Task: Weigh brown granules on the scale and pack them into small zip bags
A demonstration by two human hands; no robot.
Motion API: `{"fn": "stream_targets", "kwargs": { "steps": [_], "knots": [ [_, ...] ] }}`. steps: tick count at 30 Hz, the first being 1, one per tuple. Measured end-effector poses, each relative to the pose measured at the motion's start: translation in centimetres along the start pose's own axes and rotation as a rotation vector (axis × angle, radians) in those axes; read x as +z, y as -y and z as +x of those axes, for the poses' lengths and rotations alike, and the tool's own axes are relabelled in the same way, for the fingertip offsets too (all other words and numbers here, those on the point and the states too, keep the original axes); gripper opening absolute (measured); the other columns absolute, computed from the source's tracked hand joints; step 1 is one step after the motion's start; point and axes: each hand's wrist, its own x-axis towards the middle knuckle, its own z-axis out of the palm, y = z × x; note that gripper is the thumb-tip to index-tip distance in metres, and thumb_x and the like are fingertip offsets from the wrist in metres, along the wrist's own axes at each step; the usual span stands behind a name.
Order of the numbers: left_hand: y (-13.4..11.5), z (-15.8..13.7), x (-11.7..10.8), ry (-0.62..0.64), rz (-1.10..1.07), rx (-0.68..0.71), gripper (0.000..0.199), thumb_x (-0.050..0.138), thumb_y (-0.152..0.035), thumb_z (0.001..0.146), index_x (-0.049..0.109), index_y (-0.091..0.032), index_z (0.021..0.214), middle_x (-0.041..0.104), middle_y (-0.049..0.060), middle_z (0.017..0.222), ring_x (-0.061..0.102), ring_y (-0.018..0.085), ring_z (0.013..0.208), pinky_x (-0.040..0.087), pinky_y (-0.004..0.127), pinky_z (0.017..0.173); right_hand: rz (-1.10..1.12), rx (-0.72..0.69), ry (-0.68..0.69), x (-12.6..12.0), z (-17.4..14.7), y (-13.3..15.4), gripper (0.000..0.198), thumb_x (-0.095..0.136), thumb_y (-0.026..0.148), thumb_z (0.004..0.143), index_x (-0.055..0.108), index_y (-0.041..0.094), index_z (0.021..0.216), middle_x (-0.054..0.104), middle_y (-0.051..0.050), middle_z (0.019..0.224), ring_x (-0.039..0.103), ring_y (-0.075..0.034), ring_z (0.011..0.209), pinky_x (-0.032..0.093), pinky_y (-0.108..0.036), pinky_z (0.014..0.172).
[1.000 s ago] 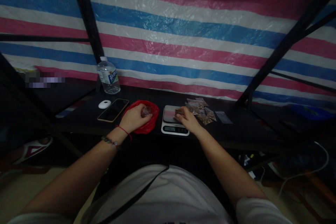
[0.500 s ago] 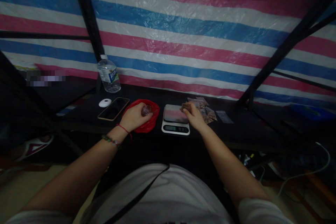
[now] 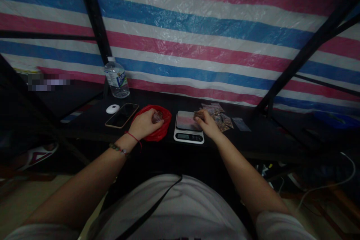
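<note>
My left hand [image 3: 144,123] is closed around a small clear cup [image 3: 157,116], over a red plastic bag [image 3: 164,129] whose mouth is spread on the black table. My right hand [image 3: 207,122] pinches a small clear plastic bag [image 3: 198,114] with something brownish in it, at the right edge of a digital scale's metal plate [image 3: 184,120]. The scale [image 3: 178,140] has a white body and a front display too dim to read. Beside my right hand lie several small filled plastic bags [image 3: 225,122]. Whether the held bag touches the plate I cannot tell.
Left of the red bag lie a phone [image 3: 122,115] and a round white object [image 3: 112,109]. A large clear bottle [image 3: 116,78] stands behind them. A flat clear bag [image 3: 241,124] is at the right. Black metal posts [image 3: 95,18] and striped sheeting [image 3: 197,37] border the table.
Both hands keep almost the same places and grips. The whole view has shifted very slightly.
</note>
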Motion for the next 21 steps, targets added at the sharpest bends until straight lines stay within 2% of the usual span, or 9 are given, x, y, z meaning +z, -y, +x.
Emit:
{"fn": "stream_targets", "kwargs": {
  "steps": [4,16,21],
  "knots": [
    [0.02,-0.03,-0.01,-0.011,0.003,0.005,0.046,0.049,-0.059,0.079,0.058,-0.02,0.101,0.068,0.007,0.091,0.063,0.023,0.08,0.044,0.031,0.069,0.015,-0.001,0.036,0.42,-0.18,0.05,0.031,0.051,0.042,0.086,0.051,0.02,0.108,0.062,-0.01,0.11,0.061,-0.023,0.101,0.047,-0.041,0.09],
    [0.1,-0.01,-0.03,-0.004,0.03,0.007,0.047,0.049,-0.059,0.08,0.057,-0.021,0.105,0.068,0.007,0.094,0.064,0.024,0.084,0.045,0.032,0.071,0.04,0.016,0.021,0.33,-0.18,0.14,0.031,0.052,0.041,0.085,0.051,0.021,0.108,0.064,-0.009,0.109,0.061,-0.023,0.102,0.046,-0.044,0.093],
    [-0.19,-0.05,-0.21,0.004,0.02,-0.013,0.045,0.05,-0.057,0.079,0.058,-0.021,0.104,0.068,0.007,0.092,0.064,0.024,0.082,0.044,0.032,0.07,0.012,0.032,0.007,0.28,-0.2,0.05,0.032,0.053,0.041,0.084,0.051,0.022,0.109,0.064,-0.009,0.107,0.062,-0.023,0.098,0.047,-0.043,0.089]
  ]
}}
